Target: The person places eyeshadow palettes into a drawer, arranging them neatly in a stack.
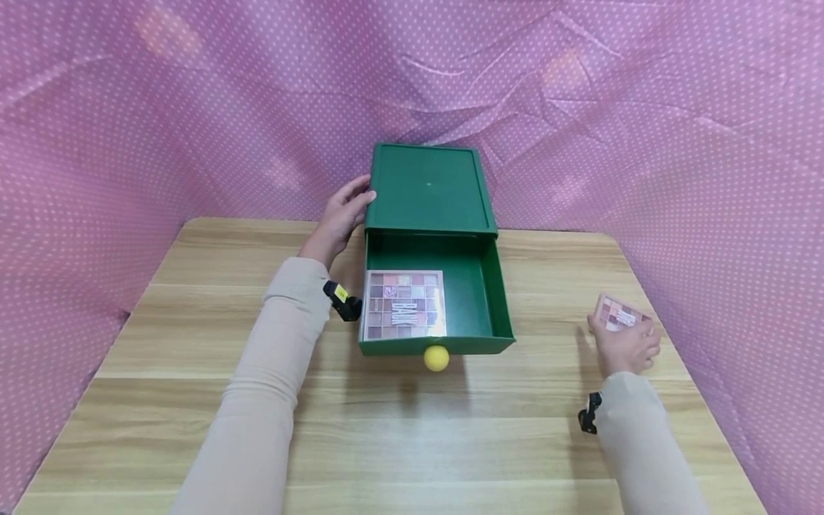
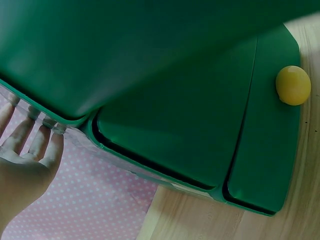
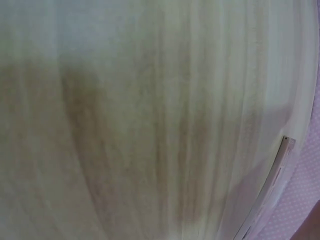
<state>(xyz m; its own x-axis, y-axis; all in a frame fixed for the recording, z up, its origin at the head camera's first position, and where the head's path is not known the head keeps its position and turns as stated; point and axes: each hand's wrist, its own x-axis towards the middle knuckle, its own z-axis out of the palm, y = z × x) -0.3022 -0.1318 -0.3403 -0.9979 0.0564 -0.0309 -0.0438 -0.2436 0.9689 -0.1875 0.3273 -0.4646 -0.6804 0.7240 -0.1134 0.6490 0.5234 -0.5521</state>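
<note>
A green box (image 1: pixel 428 187) stands at the back of the table with its drawer (image 1: pixel 473 293) pulled out toward me; the drawer has a round yellow knob (image 1: pixel 436 358). Inside, at the front left, lies a large eyeshadow palette (image 1: pixel 404 304) with a clear lid. My left hand (image 1: pixel 341 218) touches the box's left side, and in the left wrist view its fingers (image 2: pixel 37 142) extend against that wall. Far to the right, my right hand (image 1: pixel 624 347) grips a smaller eyeshadow palette (image 1: pixel 619 315) between thumb and fingers; the palette's thin edge (image 3: pixel 270 185) shows in the right wrist view.
The wooden table (image 1: pixel 515 436) carries the box near its back edge. Pink dotted cloth (image 1: pixel 290 107) hangs behind and along both sides, close to the table's right edge beside the right hand. A black wrist camera (image 1: pixel 343 300) sits beside the drawer's left wall.
</note>
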